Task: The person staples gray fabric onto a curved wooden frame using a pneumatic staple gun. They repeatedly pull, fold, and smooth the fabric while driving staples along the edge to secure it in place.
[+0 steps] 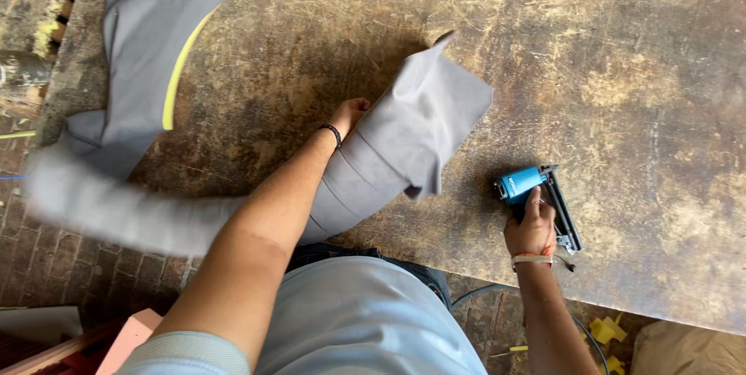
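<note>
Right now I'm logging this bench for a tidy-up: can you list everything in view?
grey fabric: one long piece with a yellow strip, draped from the far left of the table to the near edge
staple gun: one, blue and black, near edge of the table at right
table: one, worn brown wood
hose: one, dark, below the table edge
yellow plastic bits: a few, on the floor at lower right
left hand: holds the fabric; black wristband
right hand: grips the staple gun; orange wristband
</note>
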The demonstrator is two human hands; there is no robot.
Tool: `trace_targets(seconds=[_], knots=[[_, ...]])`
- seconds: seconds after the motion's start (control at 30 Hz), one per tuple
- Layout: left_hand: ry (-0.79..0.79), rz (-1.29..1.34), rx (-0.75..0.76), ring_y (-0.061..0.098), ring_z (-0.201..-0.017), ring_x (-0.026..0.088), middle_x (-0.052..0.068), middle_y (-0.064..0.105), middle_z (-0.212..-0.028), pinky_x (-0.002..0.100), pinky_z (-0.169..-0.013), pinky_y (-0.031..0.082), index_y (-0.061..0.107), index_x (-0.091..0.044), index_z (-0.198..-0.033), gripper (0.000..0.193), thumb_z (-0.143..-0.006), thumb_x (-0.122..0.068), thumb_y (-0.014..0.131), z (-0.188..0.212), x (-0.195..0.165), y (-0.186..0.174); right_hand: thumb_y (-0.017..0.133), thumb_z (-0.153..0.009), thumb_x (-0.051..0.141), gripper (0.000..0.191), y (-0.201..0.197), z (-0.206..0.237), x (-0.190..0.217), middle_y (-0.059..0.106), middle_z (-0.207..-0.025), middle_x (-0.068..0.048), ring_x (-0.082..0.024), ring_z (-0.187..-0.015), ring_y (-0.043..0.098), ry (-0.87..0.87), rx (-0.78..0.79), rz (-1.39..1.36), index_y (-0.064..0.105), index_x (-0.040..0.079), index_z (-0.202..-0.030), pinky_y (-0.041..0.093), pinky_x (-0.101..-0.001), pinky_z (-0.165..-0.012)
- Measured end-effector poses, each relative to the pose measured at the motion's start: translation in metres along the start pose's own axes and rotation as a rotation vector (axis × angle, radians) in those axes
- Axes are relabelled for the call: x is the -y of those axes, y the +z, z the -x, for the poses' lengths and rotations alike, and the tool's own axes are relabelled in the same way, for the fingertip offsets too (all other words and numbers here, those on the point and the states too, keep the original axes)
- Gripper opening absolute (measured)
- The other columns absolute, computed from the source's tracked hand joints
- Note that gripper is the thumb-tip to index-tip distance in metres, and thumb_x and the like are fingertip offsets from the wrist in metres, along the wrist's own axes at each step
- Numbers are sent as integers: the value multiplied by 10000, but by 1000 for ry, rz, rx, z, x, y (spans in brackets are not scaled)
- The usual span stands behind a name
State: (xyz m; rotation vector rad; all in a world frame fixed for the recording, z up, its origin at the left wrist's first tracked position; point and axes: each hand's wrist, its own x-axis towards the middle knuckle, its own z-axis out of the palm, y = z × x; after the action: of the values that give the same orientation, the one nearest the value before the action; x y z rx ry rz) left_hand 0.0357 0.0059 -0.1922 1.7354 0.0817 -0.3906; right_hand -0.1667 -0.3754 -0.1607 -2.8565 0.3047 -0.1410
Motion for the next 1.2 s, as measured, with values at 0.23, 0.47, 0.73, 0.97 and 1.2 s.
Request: trace_targets(seconds=[0.23, 0.47, 0.73, 0.97, 1.2], knots=[[-204, -85, -93, 706, -923, 224, 83, 761, -977, 410, -833, 535, 777, -89, -1086, 727, -973, -703, 403, 35, -22, -28, 731, -835, 491, 635, 14, 38, 99, 735, -1260, -89, -244, -1195, 705, 338, 749, -774, 626, 140, -1353, 558, -384, -1047], [-116, -211, -32, 680, -1139, 329, 188, 732, -1221, 474, -1018, 479, 743, -66, -1190, 924, -947, -788, 218, 73, -34, -59, 871, -738, 80, 718, 48, 33, 174, 655, -1255, -189, -304, -1167, 658, 72, 458, -1448, 493, -64, -1332, 582, -420, -989], [-256, -604, -132, 622, -1231, 401, 190, 682, -1315, 505, -1030, 487, 635, -138, -1382, 876, -897, -729, 207, 106, -29, -44, 731, -864, -39, 423, 52, 14, 207, 687, -1188, -160, -236, -1054, 717, 166, 215, -1574, 562, -77, -1250, 648, -378, -898], [-484, -726, 442, 442, -1435, 348, 204, 476, -1540, 455, -1197, 332, 542, -77, -1469, 805, -1055, -642, 143, 59, -18, -45, 822, -890, 146, 278, 10, 7, 214, 737, -815, -103, -174, -718, 703, 195, 204, -955, 653, -64, -961, 577, -328, -616], [-649, -388, 773, 505, -1420, 287, 144, 527, -1545, 446, -1151, 399, 509, -121, -1493, 649, -1020, -493, 265, 88, 44, -35, 759, -858, 50, 91, -18, 34, 201, 697, -741, -43, -152, -586, 647, 481, 466, -1455, 721, 3, -926, 489, -292, -467]])
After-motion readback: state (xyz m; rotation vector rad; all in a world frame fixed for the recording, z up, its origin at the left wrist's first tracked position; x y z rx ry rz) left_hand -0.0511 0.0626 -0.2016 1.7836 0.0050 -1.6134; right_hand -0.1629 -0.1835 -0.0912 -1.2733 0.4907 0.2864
